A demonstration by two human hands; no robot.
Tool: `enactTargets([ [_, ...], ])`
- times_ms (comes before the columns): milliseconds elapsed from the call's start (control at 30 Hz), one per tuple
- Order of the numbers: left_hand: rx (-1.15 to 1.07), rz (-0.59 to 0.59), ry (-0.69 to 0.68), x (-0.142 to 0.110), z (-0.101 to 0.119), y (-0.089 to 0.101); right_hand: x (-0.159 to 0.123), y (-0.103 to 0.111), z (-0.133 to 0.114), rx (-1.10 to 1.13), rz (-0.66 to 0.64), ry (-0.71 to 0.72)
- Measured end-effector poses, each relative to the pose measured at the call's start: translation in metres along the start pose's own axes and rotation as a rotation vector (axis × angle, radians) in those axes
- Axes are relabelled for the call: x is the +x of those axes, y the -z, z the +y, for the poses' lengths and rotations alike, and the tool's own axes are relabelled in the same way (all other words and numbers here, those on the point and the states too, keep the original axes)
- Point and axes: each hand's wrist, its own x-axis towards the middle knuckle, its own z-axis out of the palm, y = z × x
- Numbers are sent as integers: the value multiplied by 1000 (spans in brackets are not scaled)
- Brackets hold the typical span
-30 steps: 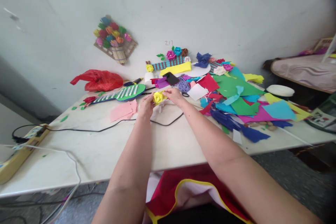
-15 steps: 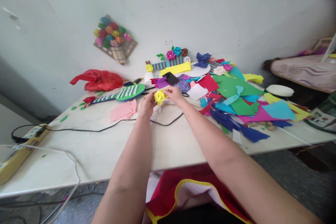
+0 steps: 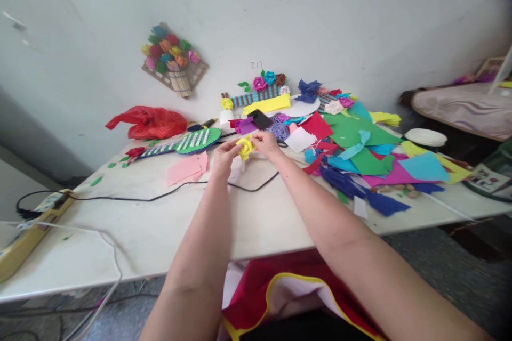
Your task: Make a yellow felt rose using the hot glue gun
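A yellow paper flower (image 3: pixel 245 148) is held above the middle of the table between my two hands. My left hand (image 3: pixel 225 155) pinches its left side with thumb and fingers. On the other side, my right hand (image 3: pixel 265 144) has its fingertips closed on the flower's petals. Some fingertips are hidden behind the petals. Pink paper sheets (image 3: pixel 188 169) lie left of my left hand. Beyond my right hand are a black phone (image 3: pixel 260 119) and a bundle of purple cord (image 3: pixel 278 130).
Colored paper sheets (image 3: pixel 348 130) and scraps cover the table's right side. A black cable (image 3: pixel 140 200) runs across to a power strip (image 3: pixel 36 232) on the left. Green oval pieces with white strips (image 3: pixel 199 141), a red plastic bag (image 3: pixel 152 122) and scissors (image 3: pixel 196 128) sit further back.
The yellow flower has turned and shifted slightly to the right in my hands. My left fingers have moved up along its side, while my right hand stays almost in place.
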Motion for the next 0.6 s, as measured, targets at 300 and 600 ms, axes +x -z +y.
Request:
enactTargets([
  [300,-3,-31,-31,-4,4,-1,0,0,1,-49,2,16],
  [600,32,-52,-28,-2,3,0,-3,2,-3,-169,-5,16],
])
